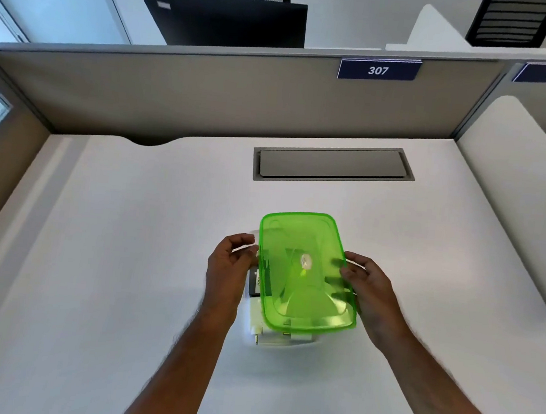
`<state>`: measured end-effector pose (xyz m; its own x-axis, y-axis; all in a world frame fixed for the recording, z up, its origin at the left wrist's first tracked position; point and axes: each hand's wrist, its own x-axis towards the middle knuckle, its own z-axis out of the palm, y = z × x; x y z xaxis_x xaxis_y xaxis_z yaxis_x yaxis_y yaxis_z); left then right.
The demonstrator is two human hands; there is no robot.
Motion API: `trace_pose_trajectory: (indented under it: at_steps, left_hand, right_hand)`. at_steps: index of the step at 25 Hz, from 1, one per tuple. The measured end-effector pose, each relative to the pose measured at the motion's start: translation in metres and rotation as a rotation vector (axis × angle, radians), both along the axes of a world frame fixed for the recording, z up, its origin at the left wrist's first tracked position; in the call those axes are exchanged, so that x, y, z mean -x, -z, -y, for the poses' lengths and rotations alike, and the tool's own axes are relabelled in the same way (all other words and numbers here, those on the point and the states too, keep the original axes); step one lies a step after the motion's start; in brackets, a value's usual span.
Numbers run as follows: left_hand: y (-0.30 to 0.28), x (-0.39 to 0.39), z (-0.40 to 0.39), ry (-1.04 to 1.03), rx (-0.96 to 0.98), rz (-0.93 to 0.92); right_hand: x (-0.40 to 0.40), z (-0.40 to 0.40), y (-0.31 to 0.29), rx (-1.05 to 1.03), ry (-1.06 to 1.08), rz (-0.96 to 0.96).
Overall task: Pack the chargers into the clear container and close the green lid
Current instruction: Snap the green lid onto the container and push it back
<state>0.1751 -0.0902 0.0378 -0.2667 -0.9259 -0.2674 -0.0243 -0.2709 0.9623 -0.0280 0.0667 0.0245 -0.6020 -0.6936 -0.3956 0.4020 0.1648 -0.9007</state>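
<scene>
Both hands, left hand [229,269] and right hand [368,291], pinch the green lid [305,270] by its long edges above the clear container [253,326]; lid judged light, thin, flexible.

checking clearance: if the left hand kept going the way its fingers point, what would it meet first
The left hand has fingers curled rightward, so it would likely first meet the left edge of the green lid, already at its fingertips. Depth is unclear.
</scene>
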Motion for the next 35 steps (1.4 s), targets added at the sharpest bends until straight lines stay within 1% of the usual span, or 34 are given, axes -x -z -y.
trace_pose_trajectory:
  at_steps: [3, 7, 14, 17, 22, 28, 30, 33, 35]
  left_hand:
    - [0.013, -0.011, 0.005, 0.008, -0.006, 0.084]
    - [0.017, -0.017, 0.012, 0.038, 0.072, 0.203]
    - [0.029, -0.018, 0.021, 0.07, 0.045, 0.257]
    - [0.032, -0.015, 0.025, 0.087, 0.062, 0.287]
    - [0.039, -0.013, 0.033, 0.131, 0.076, 0.326]
    - [0.04, -0.006, 0.031, 0.137, 0.137, 0.377]
    - [0.04, -0.005, 0.03, 0.139, 0.155, 0.379]
    - [0.041, -0.005, 0.029, 0.139, 0.175, 0.377]
    - [0.042, -0.006, 0.029, 0.139, 0.181, 0.378]
  right_hand:
    - [-0.012, -0.002, 0.006, -0.044, -0.079, -0.057]
    - [-0.03, 0.001, 0.009, -0.081, -0.143, -0.132]
    - [-0.034, 0.004, 0.017, -0.11, -0.16, -0.302]
    - [-0.035, 0.005, 0.013, -0.13, -0.149, -0.322]
    - [-0.035, 0.008, 0.009, -0.195, -0.167, -0.412]
    - [-0.03, 0.005, 0.011, -0.253, -0.133, -0.573]
    - [-0.029, 0.009, 0.015, -0.271, -0.18, -0.723]
    - [-0.027, 0.031, 0.012, -0.21, -0.277, -1.104]
    - [-0.027, 0.051, 0.008, -0.263, -0.383, -1.248]
